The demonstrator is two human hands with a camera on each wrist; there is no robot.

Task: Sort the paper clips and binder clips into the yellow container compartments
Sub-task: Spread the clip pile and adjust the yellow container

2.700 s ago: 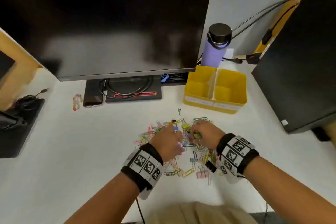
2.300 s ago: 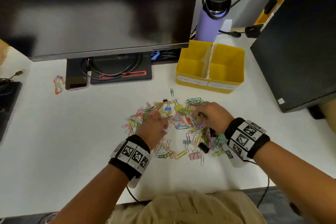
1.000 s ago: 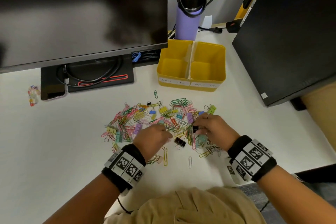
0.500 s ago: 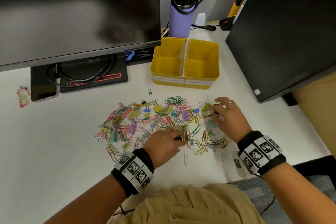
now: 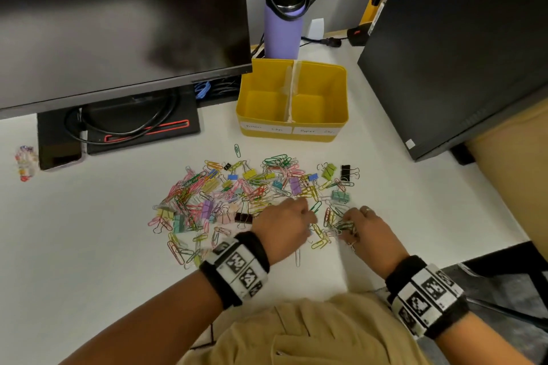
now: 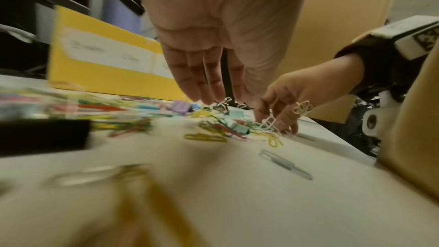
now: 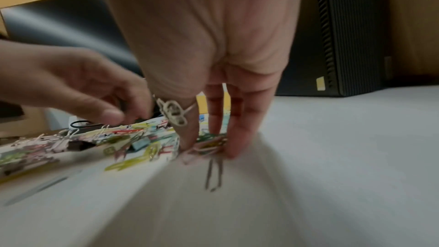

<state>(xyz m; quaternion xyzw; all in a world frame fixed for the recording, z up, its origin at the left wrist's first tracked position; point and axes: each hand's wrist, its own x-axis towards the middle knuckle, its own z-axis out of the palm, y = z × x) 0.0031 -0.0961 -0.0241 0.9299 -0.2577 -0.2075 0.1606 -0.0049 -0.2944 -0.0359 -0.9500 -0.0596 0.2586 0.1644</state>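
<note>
Under both hands, part of the clips [image 5: 237,195] is hidden, and both wrist views blur from motion. Left hand [image 5: 284,228] hangs over the pile with fingers [image 6: 202,85] straight and close together, holding nothing visible. Right hand [image 5: 370,231] pinches a small bunch of paper clips [image 7: 209,145] against the desk [image 5: 89,231]. Clips point every way. Beyond them sits the bin [image 5: 292,130], long axis left to right, both compartments bare, between a monitor [image 5: 118,24] and a PC [image 5: 459,38].
</note>
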